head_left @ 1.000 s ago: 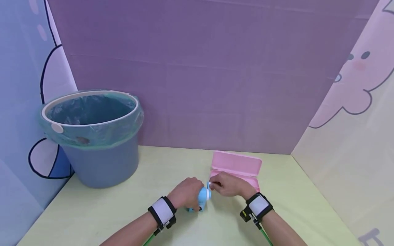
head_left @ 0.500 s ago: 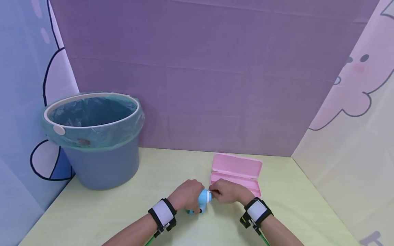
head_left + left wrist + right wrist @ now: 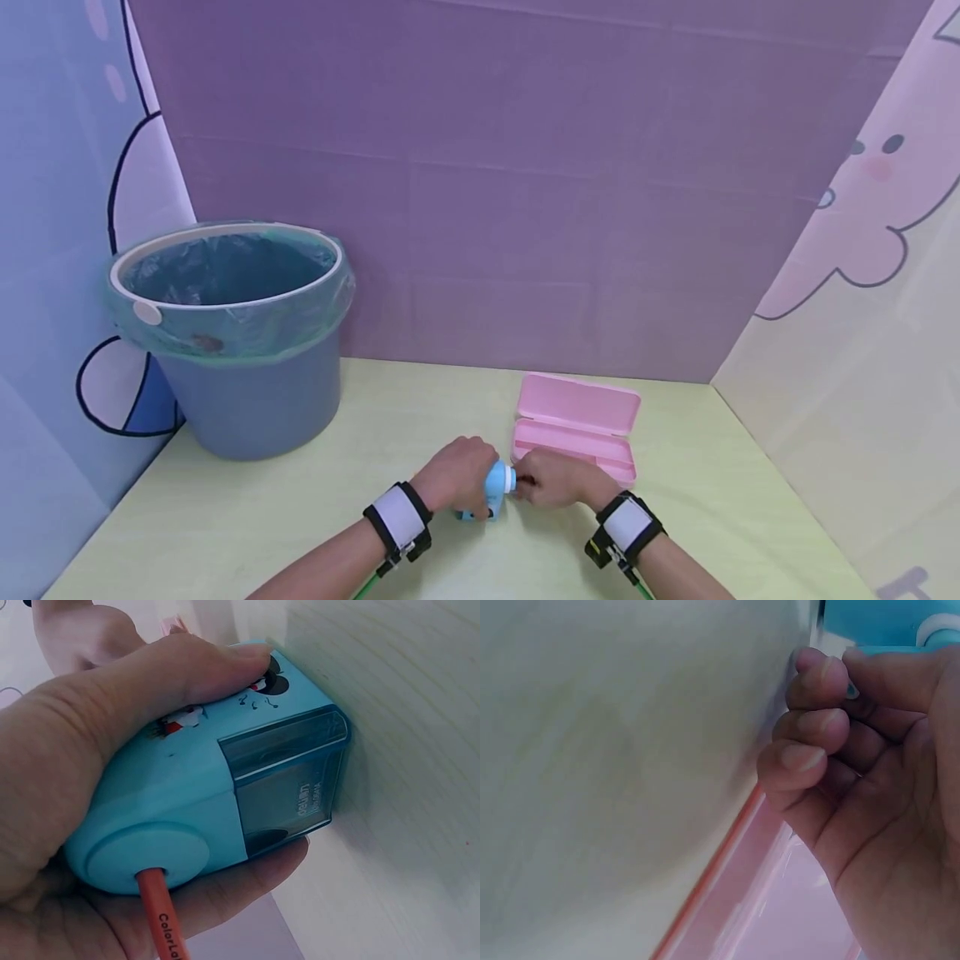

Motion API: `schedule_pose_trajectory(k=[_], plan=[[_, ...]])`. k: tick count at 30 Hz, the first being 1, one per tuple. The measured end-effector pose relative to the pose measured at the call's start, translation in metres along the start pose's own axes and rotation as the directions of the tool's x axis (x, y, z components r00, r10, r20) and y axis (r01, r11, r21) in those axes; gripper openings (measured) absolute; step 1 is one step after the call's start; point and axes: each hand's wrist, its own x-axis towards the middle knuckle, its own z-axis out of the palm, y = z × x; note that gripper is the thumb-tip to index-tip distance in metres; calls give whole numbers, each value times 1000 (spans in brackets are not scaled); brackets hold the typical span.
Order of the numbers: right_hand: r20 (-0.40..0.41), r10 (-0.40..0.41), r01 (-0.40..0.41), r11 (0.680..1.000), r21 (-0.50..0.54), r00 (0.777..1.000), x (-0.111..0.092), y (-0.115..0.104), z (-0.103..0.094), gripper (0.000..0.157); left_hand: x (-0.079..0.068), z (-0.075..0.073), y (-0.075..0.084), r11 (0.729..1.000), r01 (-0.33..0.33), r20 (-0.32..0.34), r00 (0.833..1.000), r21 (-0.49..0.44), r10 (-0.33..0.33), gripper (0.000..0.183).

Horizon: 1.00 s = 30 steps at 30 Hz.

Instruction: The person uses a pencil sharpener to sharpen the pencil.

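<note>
Left hand (image 3: 457, 477) grips sharpener (image 3: 201, 776); right hand (image 3: 558, 480) pinches crank knob (image 3: 851, 691). Risk: slack grip, sharpener twists; hard cranking may snap pencil (image 3: 160, 915).

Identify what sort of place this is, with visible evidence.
Probably a staged tabletop workspace: a purple backdrop and cartoon-printed panels border a pale surface, where the left hand grips a blue pencil sharpener.

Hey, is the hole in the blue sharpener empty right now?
No, the left wrist view shows a red pencil stuck into it while the left hand grips the blue sharpener.
</note>
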Motion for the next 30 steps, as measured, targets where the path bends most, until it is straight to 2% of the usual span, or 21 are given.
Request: schedule_pose_trajectory(k=[9, 18, 27, 30], plan=[[12, -18, 18, 1000, 4, 1000, -6, 2, 8, 24, -1, 1, 3, 1000, 8, 9, 1000, 2, -8, 41], [50, -35, 33, 999, 42, 998, -12, -7, 9, 27, 0, 1, 2, 998, 53, 11, 999, -25, -53, 40], [16, -101, 100, 994, 39, 995, -20, -12, 12, 29, 0, 2, 1, 998, 50, 6, 999, -24, -50, 40], [11, -89, 89, 995, 43, 996, -21, -11, 11, 30, 1, 2, 1, 998, 55, -3, 998, -25, -55, 40]])
